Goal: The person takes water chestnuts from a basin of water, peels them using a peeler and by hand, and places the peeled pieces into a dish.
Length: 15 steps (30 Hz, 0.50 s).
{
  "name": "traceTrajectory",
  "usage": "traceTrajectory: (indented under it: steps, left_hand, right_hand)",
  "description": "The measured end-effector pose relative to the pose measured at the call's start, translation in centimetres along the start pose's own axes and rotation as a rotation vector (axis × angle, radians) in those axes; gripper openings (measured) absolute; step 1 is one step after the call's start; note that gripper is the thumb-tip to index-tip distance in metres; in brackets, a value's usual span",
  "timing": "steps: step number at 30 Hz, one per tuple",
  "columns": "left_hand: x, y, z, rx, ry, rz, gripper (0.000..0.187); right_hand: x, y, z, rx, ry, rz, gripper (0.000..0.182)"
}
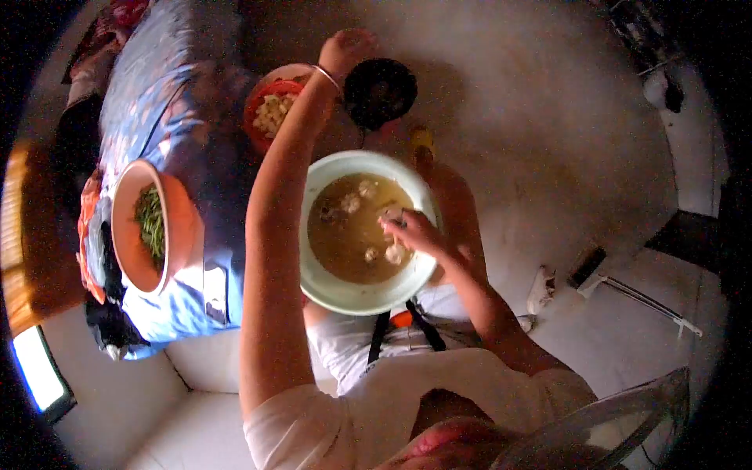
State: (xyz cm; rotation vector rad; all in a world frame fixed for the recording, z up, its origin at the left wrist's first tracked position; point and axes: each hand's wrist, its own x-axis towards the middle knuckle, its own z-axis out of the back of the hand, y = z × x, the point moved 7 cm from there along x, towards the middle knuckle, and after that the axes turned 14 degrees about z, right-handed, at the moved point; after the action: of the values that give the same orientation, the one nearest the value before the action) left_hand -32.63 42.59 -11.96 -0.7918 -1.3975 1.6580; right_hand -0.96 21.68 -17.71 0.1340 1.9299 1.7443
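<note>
A pale green basin (368,301) of cloudy brownish water rests on my lap. Several whitish lumps (395,254) that look like garlic bulbs float in it. Over the water, my right hand (415,233) has its fingers closed on a small pale lump (391,214), partly hidden by the fingers. My left arm stretches far forward past the basin. At its end my left hand (348,49) is beside a black round container (381,94); its fingers are dark and blurred. A red bowl (252,125) with pale yellowish pieces (272,114) stands beside my left forearm.
On the left, an orange-pink basin (182,215) with green stalks (150,223) stands on a blue patterned cloth (176,313). A yellow-topped object (423,141) is beyond my right knee. A long-handled tool (646,301) and a pale shoe-like object (541,290) lie at right.
</note>
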Motion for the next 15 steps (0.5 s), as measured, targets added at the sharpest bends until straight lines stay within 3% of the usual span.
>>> traceTrajectory:
  steps: [1, 2, 3, 5, 7, 8, 10, 11, 12, 14, 15]
  left_hand:
    - [-3.9, -4.1, 1.5, -0.047, -0.072, -0.020, 0.025]
    - [-8.2, -7.5, 2.7, -0.084, -0.125, -0.026, 0.022]
    - [-12.7, -9.9, 3.5, -0.109, -0.157, -0.008, 0.020]
    - [-21.1, -10.9, 3.3, -0.055, -0.126, 0.049, 0.017]
    - [-28.9, -5.9, 0.6, 0.128, 0.051, 0.052, 0.018]
    - [-32.7, -4.0, -0.8, 0.634, 0.017, 0.021, 0.022]
    - [-37.1, 7.8, -3.3, 0.610, 0.330, 0.240, 0.023]
    - [-39.6, 8.5, -4.3, 0.956, 0.494, 0.177, 0.022]
    - [-40.5, 8.4, -4.4, 0.953, 0.487, 0.179, 0.022]
    - [-41.9, 7.4, -4.3, 1.247, 0.424, 0.289, 0.020]
    - [-41.7, 4.6, -3.8, 1.474, 0.196, 0.213, 0.021]
  right_hand:
    - [0.0, 1.8, 0.4, -0.050, 0.068, 0.082, 0.025]
    - [0.8, 0.0, 1.1, 0.039, -0.012, 0.192, 0.022]
    - [-0.1, 2.2, 1.4, 0.251, -0.136, 0.209, 0.015]
    - [-0.1, 2.9, 2.1, 0.322, -0.150, 0.176, 0.014]
    - [-1.2, 3.5, 2.0, 0.434, -0.121, 0.144, 0.018]
    - [-1.6, 4.7, 1.7, 0.468, -0.111, 0.155, 0.020]
    - [-0.5, 2.3, 1.4, 0.526, -0.069, 0.186, 0.025]
    - [-1.0, 3.2, 0.8, 0.577, -0.040, 0.179, 0.026]
    - [-1.6, 4.3, 0.3, 0.626, -0.016, 0.170, 0.028]
    - [-2.2, 4.7, -0.7, 0.714, 0.020, 0.183, 0.027]
    - [-2.4, 5.1, -1.4, 0.809, 0.051, 0.202, 0.025]
